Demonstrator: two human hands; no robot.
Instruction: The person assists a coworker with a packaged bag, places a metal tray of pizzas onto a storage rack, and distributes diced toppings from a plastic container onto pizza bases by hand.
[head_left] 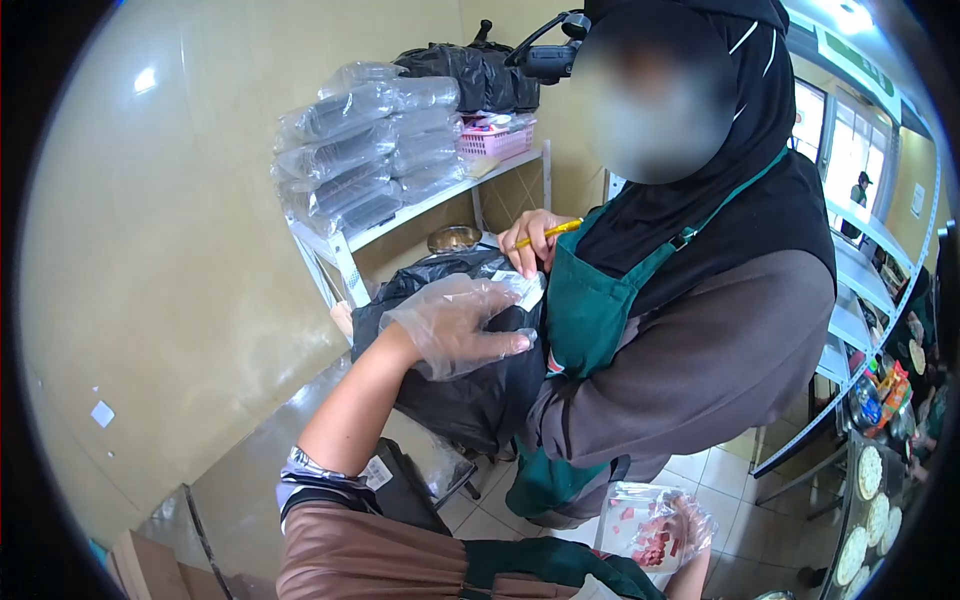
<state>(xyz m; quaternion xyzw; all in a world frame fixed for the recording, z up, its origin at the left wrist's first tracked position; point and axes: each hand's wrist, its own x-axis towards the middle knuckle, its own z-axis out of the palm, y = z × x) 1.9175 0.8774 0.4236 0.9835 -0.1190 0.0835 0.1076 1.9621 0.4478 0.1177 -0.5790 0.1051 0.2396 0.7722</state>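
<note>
My left hand, in a clear plastic glove, reaches over a black plastic bag, thumb apart from the fingers. Its fingertips are at a small white paper, which a co-worker's hand also touches while holding a yellow pen. At the lower right, my right hand, gloved too, holds a clear plastic container with red pieces in it. The container's edge partly hides those fingers.
A co-worker in a green apron stands close in front. Wrapped clear containers are stacked on a white shelf, beside a pink basket. A metal bowl sits lower. Round pale items lie on a table at the right.
</note>
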